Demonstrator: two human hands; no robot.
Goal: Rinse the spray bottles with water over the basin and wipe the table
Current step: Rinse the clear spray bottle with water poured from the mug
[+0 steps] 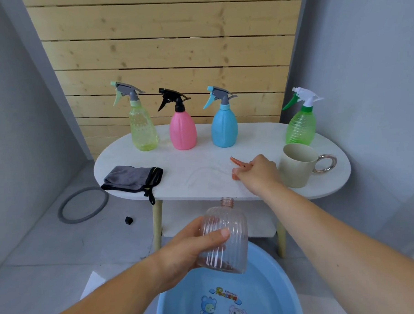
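Observation:
My left hand point(193, 250) grips a clear ribbed pink-tinted bottle point(226, 236) with its top off, held upright over the blue basin point(287, 284). On the white oval table point(201, 157), my right hand point(258, 171) rests closed on the bottle's orange spray head point(238, 166), whose thin clear tube curls across the tabletop. Standing along the table's back are a yellow-green bottle point(142, 128), a pink bottle point(182, 129), a blue bottle point(224, 127) and a green bottle point(300, 126). A grey cloth point(132, 179) lies at the front left.
A beige mug point(296, 164) with a metallic handle stands just right of my right hand. A grey ring point(61, 210) and a small black cube point(128, 220) lie on the floor to the left. Wooden slats back the table.

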